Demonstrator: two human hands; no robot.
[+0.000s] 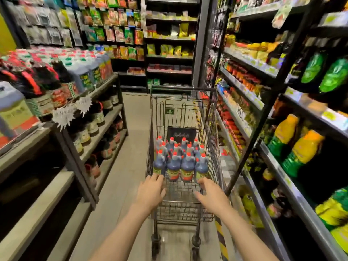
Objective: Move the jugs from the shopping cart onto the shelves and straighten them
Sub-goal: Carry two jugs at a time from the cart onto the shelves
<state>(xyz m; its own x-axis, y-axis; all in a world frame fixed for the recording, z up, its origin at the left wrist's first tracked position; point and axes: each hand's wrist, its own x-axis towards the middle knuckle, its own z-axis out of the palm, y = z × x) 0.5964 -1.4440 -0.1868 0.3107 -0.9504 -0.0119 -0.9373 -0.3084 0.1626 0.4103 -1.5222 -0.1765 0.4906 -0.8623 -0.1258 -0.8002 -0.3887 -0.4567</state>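
A wire shopping cart (pixel 211 132) stands in the aisle straight ahead. Inside it stand several dark jugs (pixel 186 167) with red caps and yellow labels, packed upright in rows. My left hand (pixel 150 191) reaches over the cart's near end with fingers spread, its fingertips close to the leftmost front jug (pixel 157 166). My right hand (pixel 211 196) reaches in beside it, fingers loosely extended just below the rightmost front jug (pixel 201 169). Neither hand holds anything.
Dark metal shelves (pixel 105 119) on the left hold dark bottles and large jugs, with bare lower boards (pixel 35 213) nearest me. Shelves on the right (pixel 278 166) carry yellow and green bottles and sauces. A black post (pixel 263 117) slants beside the cart.
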